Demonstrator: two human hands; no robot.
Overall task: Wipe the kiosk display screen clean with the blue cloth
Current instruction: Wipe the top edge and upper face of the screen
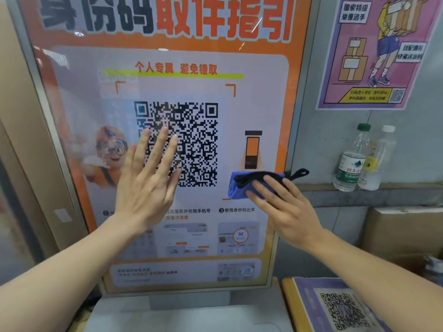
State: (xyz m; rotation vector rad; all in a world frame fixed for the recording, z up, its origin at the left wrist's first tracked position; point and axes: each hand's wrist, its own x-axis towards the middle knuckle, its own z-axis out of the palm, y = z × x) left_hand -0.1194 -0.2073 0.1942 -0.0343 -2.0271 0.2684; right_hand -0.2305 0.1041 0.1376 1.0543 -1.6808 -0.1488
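Both hands flat, fingers straight: right hand [285, 207] presses the horizontally folded blue cloth [242, 188] on the screen [167, 92].

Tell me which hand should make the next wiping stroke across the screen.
Right. The right hand already presses the blue cloth flat against the kiosk screen near its right edge. The left hand is bare, fingers spread over the QR code.

Kiosk display screen [259, 68]: headline 取件指引; subhead 个人专属 避免错取; large QR code [177, 143]; step caption 使用身份码出库. Water bottle [351, 161] label: 农夫山泉. Wall poster [374, 51]: small QR code, text unreadable.
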